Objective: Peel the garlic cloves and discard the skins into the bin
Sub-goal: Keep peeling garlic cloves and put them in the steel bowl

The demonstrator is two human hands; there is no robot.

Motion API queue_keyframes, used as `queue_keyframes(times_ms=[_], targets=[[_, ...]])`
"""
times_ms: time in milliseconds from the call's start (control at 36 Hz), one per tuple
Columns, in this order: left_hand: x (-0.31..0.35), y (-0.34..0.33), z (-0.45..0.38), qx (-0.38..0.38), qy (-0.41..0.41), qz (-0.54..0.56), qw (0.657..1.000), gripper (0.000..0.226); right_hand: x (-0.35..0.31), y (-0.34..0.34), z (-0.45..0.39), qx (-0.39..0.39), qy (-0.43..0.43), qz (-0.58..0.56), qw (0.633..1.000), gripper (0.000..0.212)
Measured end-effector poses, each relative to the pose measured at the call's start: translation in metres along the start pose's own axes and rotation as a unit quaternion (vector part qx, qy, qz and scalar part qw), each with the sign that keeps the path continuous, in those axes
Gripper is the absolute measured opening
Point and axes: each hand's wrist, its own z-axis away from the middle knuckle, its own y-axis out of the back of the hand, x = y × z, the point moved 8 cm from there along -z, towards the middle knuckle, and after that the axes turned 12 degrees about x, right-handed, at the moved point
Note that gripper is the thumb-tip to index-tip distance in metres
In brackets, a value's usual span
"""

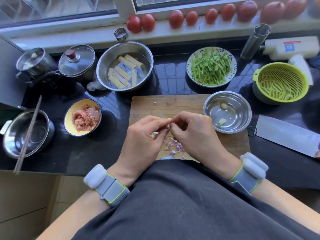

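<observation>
My left hand [147, 135] and my right hand [192, 132] meet over the wooden cutting board [173, 103], fingertips pinched together on one pale garlic clove [168, 125], mostly hidden between them. Purple skin scraps [174, 146] lie scattered on the board below my hands. Two peeled cloves [223, 113] rest in a small steel bowl [242, 108] on the board's right corner. No bin is in view.
A cleaver [284, 134] lies to the right. A yellow bowl of minced meat [83, 116] sits left of the board. Behind stand a steel bowl of tofu sticks [124, 66], a plate of green strips [211, 66] and a green colander [280, 82].
</observation>
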Motion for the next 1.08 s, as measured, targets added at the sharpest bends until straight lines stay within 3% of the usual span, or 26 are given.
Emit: queue_keyframes(times_ms=[111,194,306,583,694,861,917,1000,1083], targets=[[-0.003,-0.001,0.002,0.005,0.032,0.026,0.999,0.025,0.005,-0.002,0.000,0.006,-0.025,-0.017,1.000,0.012],[-0.018,-0.007,0.009,-0.001,0.154,0.103,0.983,0.024,0.008,-0.003,-0.001,0.004,-0.049,-0.030,0.998,0.012],[-0.032,-0.014,0.017,0.004,0.302,0.218,0.928,0.025,0.012,-0.004,-0.001,-0.004,-0.077,-0.055,0.996,0.012],[-0.039,-0.018,0.021,0.024,0.364,0.303,0.881,0.025,0.018,-0.004,-0.001,-0.011,-0.094,-0.075,0.993,0.013],[-0.044,-0.020,0.025,0.035,0.411,0.350,0.841,0.025,0.026,-0.003,-0.002,-0.002,-0.107,-0.073,0.992,0.013],[-0.047,-0.027,0.031,0.037,0.477,0.422,0.770,0.025,0.047,-0.007,-0.005,-0.017,-0.058,0.135,0.989,0.033],[-0.048,-0.028,0.032,0.033,0.491,0.429,0.757,0.026,0.050,-0.011,-0.004,-0.045,-0.037,0.152,0.987,0.017],[-0.050,-0.029,0.033,0.031,0.498,0.422,0.757,0.026,0.043,-0.010,-0.002,-0.063,-0.061,0.053,0.995,0.028],[-0.051,-0.029,0.033,0.027,0.493,0.398,0.773,0.025,0.029,-0.012,-0.001,-0.062,-0.108,-0.099,0.987,0.016]])
